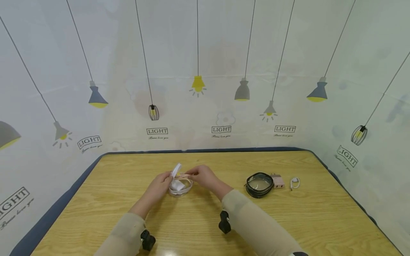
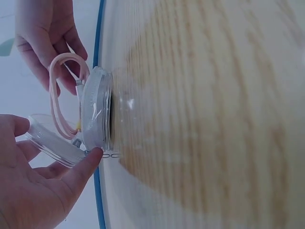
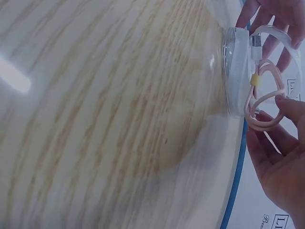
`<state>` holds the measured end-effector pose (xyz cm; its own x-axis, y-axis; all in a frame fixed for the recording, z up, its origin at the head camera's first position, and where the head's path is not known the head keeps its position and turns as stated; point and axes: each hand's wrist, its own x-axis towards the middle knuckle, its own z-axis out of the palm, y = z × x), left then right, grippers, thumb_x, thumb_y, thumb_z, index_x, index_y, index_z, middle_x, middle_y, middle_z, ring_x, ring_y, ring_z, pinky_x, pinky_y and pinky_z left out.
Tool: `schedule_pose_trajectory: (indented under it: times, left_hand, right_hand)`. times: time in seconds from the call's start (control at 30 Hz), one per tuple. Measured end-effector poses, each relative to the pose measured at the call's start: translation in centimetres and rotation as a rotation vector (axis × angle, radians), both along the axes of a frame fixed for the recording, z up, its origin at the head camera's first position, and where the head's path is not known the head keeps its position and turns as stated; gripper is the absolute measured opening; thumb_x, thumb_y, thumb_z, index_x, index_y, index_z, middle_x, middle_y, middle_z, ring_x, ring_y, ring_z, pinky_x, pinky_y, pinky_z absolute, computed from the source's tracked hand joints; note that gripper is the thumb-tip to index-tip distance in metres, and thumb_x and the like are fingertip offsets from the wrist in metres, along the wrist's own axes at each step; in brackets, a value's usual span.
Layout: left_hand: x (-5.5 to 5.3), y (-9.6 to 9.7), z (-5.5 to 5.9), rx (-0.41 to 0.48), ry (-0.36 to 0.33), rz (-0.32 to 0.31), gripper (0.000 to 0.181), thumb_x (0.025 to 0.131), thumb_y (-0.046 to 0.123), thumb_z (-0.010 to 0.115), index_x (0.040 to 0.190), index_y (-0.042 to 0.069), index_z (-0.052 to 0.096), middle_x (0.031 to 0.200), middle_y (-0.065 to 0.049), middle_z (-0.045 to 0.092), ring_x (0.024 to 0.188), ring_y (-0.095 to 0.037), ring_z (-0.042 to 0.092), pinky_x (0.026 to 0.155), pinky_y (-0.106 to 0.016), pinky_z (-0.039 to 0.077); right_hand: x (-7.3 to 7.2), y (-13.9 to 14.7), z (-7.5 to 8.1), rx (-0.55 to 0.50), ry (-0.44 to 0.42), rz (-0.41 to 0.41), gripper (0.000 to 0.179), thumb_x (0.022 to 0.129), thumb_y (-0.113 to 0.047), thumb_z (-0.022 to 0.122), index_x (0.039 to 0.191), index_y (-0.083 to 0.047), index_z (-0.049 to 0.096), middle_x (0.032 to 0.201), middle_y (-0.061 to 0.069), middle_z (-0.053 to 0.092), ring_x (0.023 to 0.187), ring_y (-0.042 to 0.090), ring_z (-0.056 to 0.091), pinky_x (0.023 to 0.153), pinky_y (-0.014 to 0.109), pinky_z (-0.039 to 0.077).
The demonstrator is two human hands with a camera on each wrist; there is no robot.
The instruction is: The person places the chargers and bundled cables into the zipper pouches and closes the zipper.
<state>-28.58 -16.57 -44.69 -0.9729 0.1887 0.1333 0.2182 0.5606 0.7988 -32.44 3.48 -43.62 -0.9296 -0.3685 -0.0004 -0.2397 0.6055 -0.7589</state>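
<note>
Left hand point(image 1: 161, 184) grips the clear round case point(image 3: 237, 71), lid tilted up, one of my digits against its base. Right hand point(image 1: 205, 176) pinches the coiled pink USB cable point(image 3: 262, 127), yellow tie point(image 3: 255, 79) on it, at the case's open mouth; can't tell if they touch. Right of the case on the wood table point(image 1: 182, 227): black-rimmed round case point(image 1: 258, 193), pink charger plug point(image 1: 278, 181), short white cable point(image 1: 295, 180).

We get soft, even light across the head view, with faint shadows on the table point(image 1: 182, 224) and wide-angle stretching toward its edges. Both wrist views look hazy and bluish to us, with glints on the clear case point(image 2: 99, 114) and, in the right one, a white glare streak.
</note>
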Motion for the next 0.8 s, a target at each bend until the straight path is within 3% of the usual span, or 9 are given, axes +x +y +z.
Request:
schedule_pose_trajectory:
  times: [0.23, 0.6, 0.8]
  left_hand:
    - [0.1, 0.0, 0.1, 0.006, -0.014, 0.010, 0.038, 0.104, 0.015, 0.039, 0.130, -0.008, 0.056, 0.129, -0.024, 0.057, 0.126, -0.040, 0.048, 0.107, -0.053, 0.033]
    - [0.2, -0.3, 0.1, 0.010, -0.043, 0.016, 0.041, 0.104, 0.017, 0.039, 0.134, -0.007, 0.053, 0.134, -0.025, 0.054, 0.129, -0.040, 0.044, 0.108, -0.053, 0.031]
    - [0.5, -0.4, 0.2, -0.006, -0.068, 0.051, 0.043, 0.104, 0.021, 0.040, 0.137, -0.005, 0.050, 0.138, -0.025, 0.050, 0.131, -0.041, 0.041, 0.109, -0.055, 0.030]
  right_hand:
    - [-0.3, -0.4, -0.3, -0.016, -0.022, -0.037, 0.019, 0.094, -0.014, 0.066, 0.110, -0.010, 0.075, 0.110, 0.004, 0.070, 0.104, 0.021, 0.061, 0.087, 0.037, 0.051]
    - [-0.3, -1.1, -0.8, -0.029, -0.038, -0.086, 0.022, 0.096, -0.018, 0.063, 0.114, -0.010, 0.074, 0.115, 0.005, 0.068, 0.110, 0.024, 0.060, 0.089, 0.039, 0.051]
    - [-0.2, -0.8, -0.8, -0.022, -0.043, -0.062, 0.031, 0.092, -0.024, 0.068, 0.116, -0.005, 0.071, 0.111, 0.006, 0.067, 0.097, 0.020, 0.061, 0.083, 0.037, 0.052]
